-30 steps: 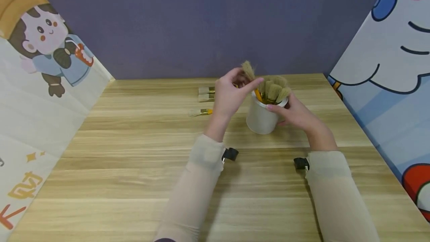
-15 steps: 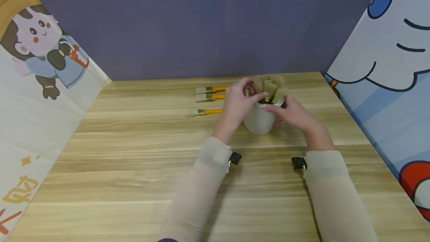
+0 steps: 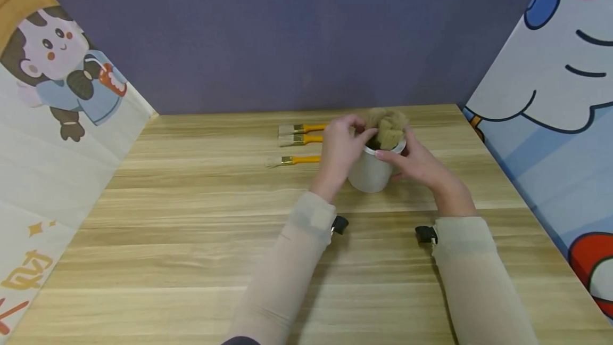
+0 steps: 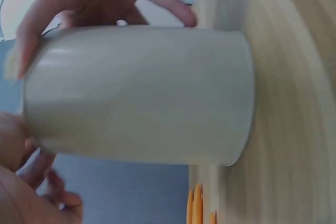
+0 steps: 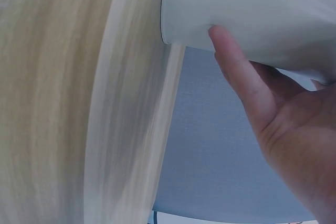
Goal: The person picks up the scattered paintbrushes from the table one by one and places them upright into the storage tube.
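Cream-sleeved left arm (image 3: 282,276): extended forward, slanting inward to the right.
Bare left wrist (image 3: 328,188): exposed beyond the cuff.
Bare left grip (image 3: 340,145): thumb pointing right, fingers bent; any pinch not discernible.
Cream-sleeved right arm (image 3: 481,281): extended forward, slanting inward to the left.
Bare right wrist (image 3: 457,201): exposed beyond the cuff.
Bare right grip (image 3: 423,163): holding; thumb near side, fingers far side.
Grip spacing: near, visibly apart.
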Tool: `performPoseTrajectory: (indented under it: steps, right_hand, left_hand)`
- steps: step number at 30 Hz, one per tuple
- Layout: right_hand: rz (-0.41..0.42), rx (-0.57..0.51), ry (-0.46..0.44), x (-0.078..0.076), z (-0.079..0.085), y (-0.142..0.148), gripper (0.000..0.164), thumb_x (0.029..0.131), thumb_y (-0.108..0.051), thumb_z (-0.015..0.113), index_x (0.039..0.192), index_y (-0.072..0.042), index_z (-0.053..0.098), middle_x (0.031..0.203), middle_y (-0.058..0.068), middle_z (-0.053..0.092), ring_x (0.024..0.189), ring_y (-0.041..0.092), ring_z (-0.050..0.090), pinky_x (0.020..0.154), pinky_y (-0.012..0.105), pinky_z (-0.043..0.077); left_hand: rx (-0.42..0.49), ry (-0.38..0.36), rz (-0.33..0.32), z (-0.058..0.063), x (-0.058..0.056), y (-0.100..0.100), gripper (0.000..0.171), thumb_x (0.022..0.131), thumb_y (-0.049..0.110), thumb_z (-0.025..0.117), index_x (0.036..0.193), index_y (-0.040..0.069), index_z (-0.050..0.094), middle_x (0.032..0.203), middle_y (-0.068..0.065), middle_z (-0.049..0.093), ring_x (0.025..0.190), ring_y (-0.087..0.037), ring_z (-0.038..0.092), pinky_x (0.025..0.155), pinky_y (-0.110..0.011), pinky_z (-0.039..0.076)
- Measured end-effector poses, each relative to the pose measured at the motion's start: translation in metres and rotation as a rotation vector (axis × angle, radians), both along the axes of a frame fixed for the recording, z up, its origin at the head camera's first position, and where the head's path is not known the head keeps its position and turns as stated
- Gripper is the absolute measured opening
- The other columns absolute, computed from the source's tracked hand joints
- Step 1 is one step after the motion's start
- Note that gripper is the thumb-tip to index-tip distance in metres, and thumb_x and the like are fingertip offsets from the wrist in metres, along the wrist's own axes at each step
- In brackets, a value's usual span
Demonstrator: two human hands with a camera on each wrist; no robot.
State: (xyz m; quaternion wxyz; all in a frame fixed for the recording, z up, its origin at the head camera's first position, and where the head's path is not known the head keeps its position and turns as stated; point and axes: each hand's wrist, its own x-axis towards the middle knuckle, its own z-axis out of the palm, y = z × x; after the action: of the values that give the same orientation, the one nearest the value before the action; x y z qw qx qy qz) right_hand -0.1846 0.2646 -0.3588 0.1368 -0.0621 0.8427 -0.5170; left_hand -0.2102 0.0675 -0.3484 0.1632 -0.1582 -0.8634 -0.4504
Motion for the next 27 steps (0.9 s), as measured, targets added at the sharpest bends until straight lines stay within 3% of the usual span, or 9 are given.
performPoseTrajectory:
  steps: [3,6,13,16,21,23,27]
  right_hand:
    - [0.004,-0.004,0.012,-0.001,0.0,0.0,0.104,0.105,-0.044,0.065,0.168,-0.036,-0.017,0.175,0.029,0.016,0.154,0.054,0.035,0.095,0.069,0.058]
    - [0.006,-0.005,0.017,-0.001,-0.001,0.0,0.102,0.106,-0.041,0.065,0.169,-0.033,-0.015,0.175,0.029,0.015,0.155,0.055,0.034,0.094,0.069,0.058]
    - [-0.003,-0.005,0.008,-0.001,-0.004,0.0,0.101,0.106,-0.04,0.065,0.169,-0.028,-0.013,0.173,0.031,0.016,0.154,0.055,0.035,0.094,0.068,0.058]
    - [-0.005,-0.008,0.007,0.0,-0.004,0.0,0.1,0.106,-0.04,0.065,0.169,-0.028,-0.012,0.173,0.031,0.016,0.154,0.055,0.035,0.094,0.068,0.058]
    - [-0.012,-0.004,0.005,0.001,-0.004,0.001,0.101,0.106,-0.042,0.065,0.169,-0.028,-0.012,0.173,0.032,0.017,0.154,0.055,0.034,0.094,0.067,0.059]
    - [-0.012,-0.002,0.005,0.001,-0.004,0.0,0.102,0.105,-0.043,0.066,0.169,-0.028,-0.013,0.173,0.032,0.018,0.154,0.055,0.035,0.093,0.067,0.059]
    - [-0.012,0.002,0.003,0.0,-0.004,0.001,0.103,0.105,-0.044,0.067,0.169,-0.028,-0.011,0.172,0.032,0.019,0.154,0.054,0.036,0.093,0.065,0.06]
  left_hand:
    - [-0.005,0.004,0.047,-0.001,-0.002,0.003,0.023,0.096,0.033,0.081,0.104,0.012,0.079,0.107,-0.004,0.071,0.101,-0.018,0.065,0.089,-0.031,0.055]
    - [0.001,-0.013,0.069,-0.002,-0.003,0.006,0.024,0.096,0.034,0.082,0.105,0.012,0.079,0.108,-0.006,0.067,0.101,-0.02,0.063,0.087,-0.033,0.055]
    - [0.046,-0.048,0.031,-0.005,-0.005,0.005,0.031,0.098,0.038,0.078,0.118,0.015,0.082,0.117,-0.005,0.076,0.111,-0.022,0.07,0.095,-0.038,0.058]
    - [0.089,-0.04,0.002,-0.006,-0.007,-0.002,0.034,0.101,0.039,0.074,0.122,0.013,0.08,0.119,-0.007,0.075,0.109,-0.022,0.07,0.092,-0.036,0.058]
    - [0.19,-0.013,-0.022,-0.003,-0.013,-0.024,0.029,0.104,0.037,0.071,0.117,0.013,0.08,0.11,-0.006,0.073,0.078,-0.017,0.058,0.069,-0.026,0.047]
    - [0.228,-0.014,-0.038,-0.001,-0.016,-0.038,0.028,0.104,0.037,0.071,0.115,0.012,0.08,0.108,-0.006,0.073,0.072,-0.014,0.051,0.067,-0.024,0.042]
    - [0.293,-0.051,-0.067,-0.003,-0.026,-0.072,0.03,0.103,0.036,0.073,0.117,0.011,0.079,0.112,-0.008,0.073,0.076,-0.013,0.047,0.073,-0.026,0.041]
